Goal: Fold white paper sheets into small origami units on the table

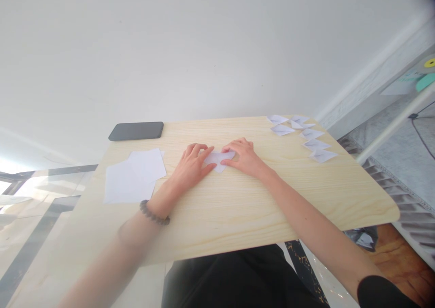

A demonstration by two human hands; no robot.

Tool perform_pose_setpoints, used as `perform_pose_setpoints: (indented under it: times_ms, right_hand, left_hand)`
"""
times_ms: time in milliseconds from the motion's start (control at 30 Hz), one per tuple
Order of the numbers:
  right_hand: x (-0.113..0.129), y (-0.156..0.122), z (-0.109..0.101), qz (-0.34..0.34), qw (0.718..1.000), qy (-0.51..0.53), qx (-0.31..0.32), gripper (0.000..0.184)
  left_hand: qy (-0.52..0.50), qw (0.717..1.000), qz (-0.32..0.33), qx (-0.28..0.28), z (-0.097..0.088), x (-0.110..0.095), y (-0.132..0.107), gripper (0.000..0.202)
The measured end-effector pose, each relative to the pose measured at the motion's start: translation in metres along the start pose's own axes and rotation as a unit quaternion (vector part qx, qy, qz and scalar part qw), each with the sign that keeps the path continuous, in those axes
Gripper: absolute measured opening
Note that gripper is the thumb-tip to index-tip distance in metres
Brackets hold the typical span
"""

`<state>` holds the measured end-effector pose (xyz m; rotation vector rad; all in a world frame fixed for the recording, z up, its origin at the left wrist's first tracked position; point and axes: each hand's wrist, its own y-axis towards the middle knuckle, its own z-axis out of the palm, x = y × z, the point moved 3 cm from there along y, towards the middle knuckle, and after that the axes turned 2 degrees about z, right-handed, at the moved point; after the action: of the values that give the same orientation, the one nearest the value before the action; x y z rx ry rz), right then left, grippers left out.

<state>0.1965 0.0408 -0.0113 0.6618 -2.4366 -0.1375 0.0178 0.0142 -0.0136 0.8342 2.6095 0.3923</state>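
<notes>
A small folded piece of white paper [218, 159] lies on the light wooden table [238, 208] near its middle. My left hand [192, 165] presses on the paper's left side with curled fingers. My right hand [245, 157] pinches and presses the paper's right edge. Both hands touch the same piece. A dark bead bracelet [153, 213] sits on my left wrist.
A stack of flat white paper sheets [134, 174] lies to the left of my hands. A dark phone [136, 130] rests at the table's far left edge. Several folded paper pieces [307, 135] sit at the far right corner. A white wall stands behind the table.
</notes>
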Motion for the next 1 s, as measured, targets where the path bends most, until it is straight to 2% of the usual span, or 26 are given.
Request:
perform_pose_setpoints:
  times_ms: [233,433,633,1000]
  right_hand:
    - [0.004,-0.001,-0.003,-0.059,0.997,0.043,0.014,0.014]
    - [0.007,-0.003,-0.007,-0.117,0.993,-0.027,0.009,0.013]
    - [0.01,-0.002,-0.007,-0.125,0.988,-0.093,0.001,0.031]
    - [0.007,-0.005,0.0,-0.164,0.979,-0.121,-0.006,0.024]
  left_hand:
    - [0.045,0.998,0.044,0.002,-0.003,-0.005,0.002,0.031]
    - [0.059,0.996,0.066,0.003,-0.001,-0.007,0.002,0.022]
    - [0.092,0.992,0.086,0.005,-0.001,-0.01,0.002,0.024]
    - [0.127,0.986,0.104,0.016,-0.002,-0.013,0.003,0.028]
